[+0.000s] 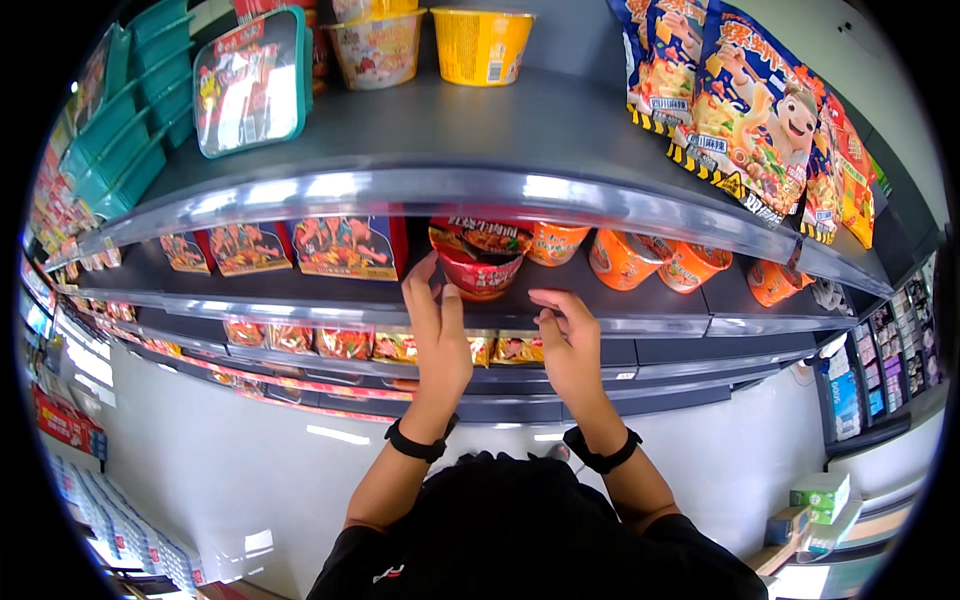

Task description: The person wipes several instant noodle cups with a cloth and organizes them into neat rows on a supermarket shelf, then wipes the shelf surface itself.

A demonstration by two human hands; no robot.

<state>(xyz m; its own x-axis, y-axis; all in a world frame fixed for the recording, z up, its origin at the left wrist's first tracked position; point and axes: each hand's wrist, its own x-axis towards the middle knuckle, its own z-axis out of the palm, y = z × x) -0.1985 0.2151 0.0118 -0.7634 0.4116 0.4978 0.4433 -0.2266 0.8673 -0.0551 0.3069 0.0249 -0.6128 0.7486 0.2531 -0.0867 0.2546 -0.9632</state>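
Observation:
A red instant noodle bowl [480, 274] stands on the second shelf, with another red-lidded bowl [480, 234] behind or on top of it, partly hidden by the shelf lip above. My left hand [437, 326] is raised at the bowl's left front side, fingers spread; whether its fingertips touch the bowl I cannot tell. My right hand [570, 330] hovers to the right of the bowl and apart from it, fingers slightly curled, nothing in it. Right of the red bowl stand orange noodle cups [626, 259], the nearest one [559, 244] close beside it.
The upper shelf edge [450, 191] juts over the bowls. On that shelf are yellow noodle tubs [484, 46], teal-edged boxes [251, 82] and noodle bags [757, 112]. Boxed noodles [349, 247] stand left of my left hand. Bagged noodles [343, 343] lie on a lower shelf.

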